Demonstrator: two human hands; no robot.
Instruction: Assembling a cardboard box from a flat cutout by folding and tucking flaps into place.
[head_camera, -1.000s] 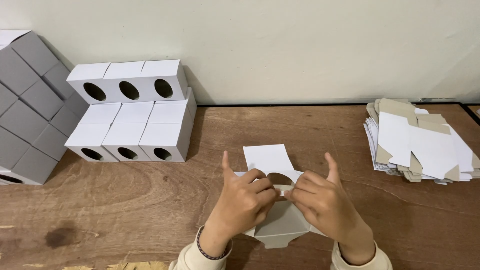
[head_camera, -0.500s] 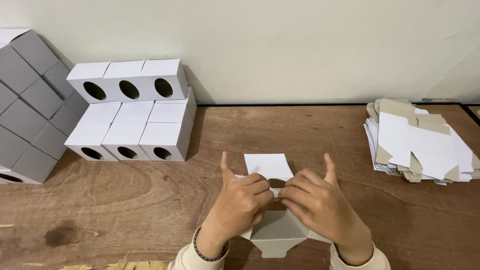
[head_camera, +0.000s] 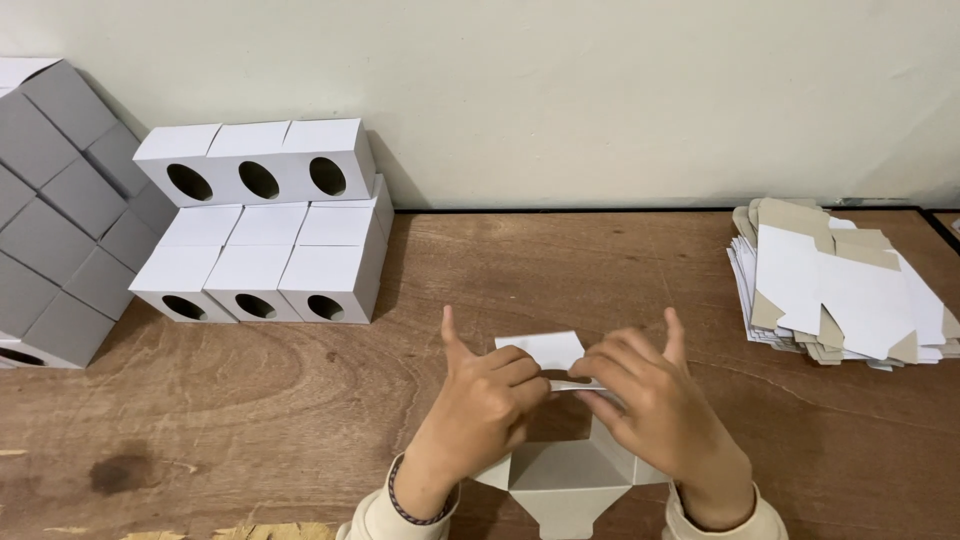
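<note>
A partly folded cardboard box (head_camera: 568, 470), white outside and grey inside, lies on the wooden table (head_camera: 560, 270) near its front edge. My left hand (head_camera: 480, 410) and my right hand (head_camera: 650, 405) both grip it from above, fingers curled over its far end and pressing a white flap (head_camera: 545, 348) that sticks up behind them. Both index fingers point up. Grey flaps of the box spread out below my wrists.
Finished white boxes with oval holes (head_camera: 262, 235) are stacked at the back left against the wall. Grey boxes (head_camera: 55, 210) are piled further left. A stack of flat unfolded box blanks (head_camera: 845, 285) lies at the right.
The white flap has been folded lower toward my hands, showing less of it. Both hands have shifted slightly nearer on the box.
</note>
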